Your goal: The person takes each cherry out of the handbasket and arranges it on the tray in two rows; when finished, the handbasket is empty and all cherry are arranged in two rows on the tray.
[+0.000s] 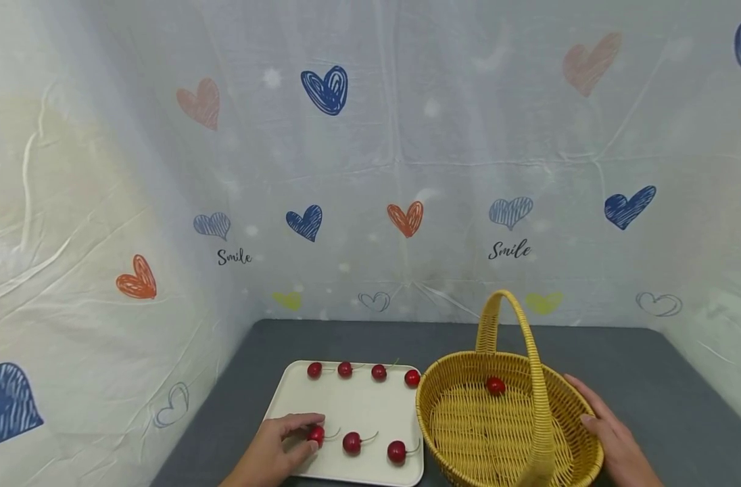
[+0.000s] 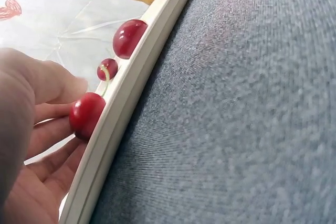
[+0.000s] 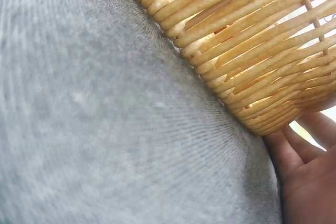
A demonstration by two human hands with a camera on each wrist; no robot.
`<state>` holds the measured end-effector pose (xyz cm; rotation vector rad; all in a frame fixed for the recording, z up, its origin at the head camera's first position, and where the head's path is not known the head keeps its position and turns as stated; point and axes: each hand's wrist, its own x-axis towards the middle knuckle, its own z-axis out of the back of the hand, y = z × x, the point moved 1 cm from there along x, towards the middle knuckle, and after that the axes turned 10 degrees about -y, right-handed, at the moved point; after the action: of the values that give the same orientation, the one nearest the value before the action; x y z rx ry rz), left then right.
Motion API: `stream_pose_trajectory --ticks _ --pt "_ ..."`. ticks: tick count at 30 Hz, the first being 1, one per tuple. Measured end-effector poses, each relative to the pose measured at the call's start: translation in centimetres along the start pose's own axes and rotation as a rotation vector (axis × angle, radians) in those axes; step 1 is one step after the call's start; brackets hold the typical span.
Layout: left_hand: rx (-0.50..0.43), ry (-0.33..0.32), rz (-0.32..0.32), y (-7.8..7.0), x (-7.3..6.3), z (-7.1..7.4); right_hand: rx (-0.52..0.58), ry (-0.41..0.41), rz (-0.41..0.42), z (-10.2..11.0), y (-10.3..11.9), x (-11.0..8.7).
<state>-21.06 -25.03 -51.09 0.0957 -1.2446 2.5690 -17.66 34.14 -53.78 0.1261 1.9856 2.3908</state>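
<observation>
In the head view my left hand [image 1: 279,446] is at the tray's near left corner, thumb and forefinger around a red cherry [image 1: 316,435] with a thin stem. The left wrist view shows that cherry [image 2: 87,115] just inside the tray rim, with fingers behind it. My right hand [image 1: 616,439] rests against the right outer side of a yellow wicker basket [image 1: 427,412]; in the right wrist view its fingers [image 3: 294,153] lie along the basket's lower wall. One cherry [image 1: 495,386] sits inside the basket, under its tall arched handle [image 1: 531,352].
The cream tray [image 1: 358,402] stands left of the basket on a dark grey table [image 1: 352,331]. Two more cherries lie in its near row, and a far row of several runs to the basket's rim. A curtain [image 1: 370,264] printed with hearts closes off the back and sides.
</observation>
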Motion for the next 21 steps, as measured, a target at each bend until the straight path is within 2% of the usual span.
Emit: stream_pose_trajectory --ticks 6,11,16,19,21 --pt "-0.013 -0.014 -0.006 -0.1 0.0 0.0 -0.014 -0.022 -0.040 -0.2 0.2 -0.1" --pt "-0.027 -0.094 -0.034 -0.8 0.1 0.5 0.028 -0.005 -0.039 0.0 0.1 0.0" --pt "-0.036 -0.176 -0.094 -2.6 0.7 0.7 0.049 0.003 -0.023 0.0 0.0 0.0" --pt "-0.092 -0.155 -0.171 -4.4 1.5 0.3 0.045 -0.003 -0.023 -0.1 0.0 -0.1" --pt "-0.148 -0.102 -0.207 -5.8 2.2 -0.3 0.036 -0.001 -0.019 -0.2 0.1 -0.1"
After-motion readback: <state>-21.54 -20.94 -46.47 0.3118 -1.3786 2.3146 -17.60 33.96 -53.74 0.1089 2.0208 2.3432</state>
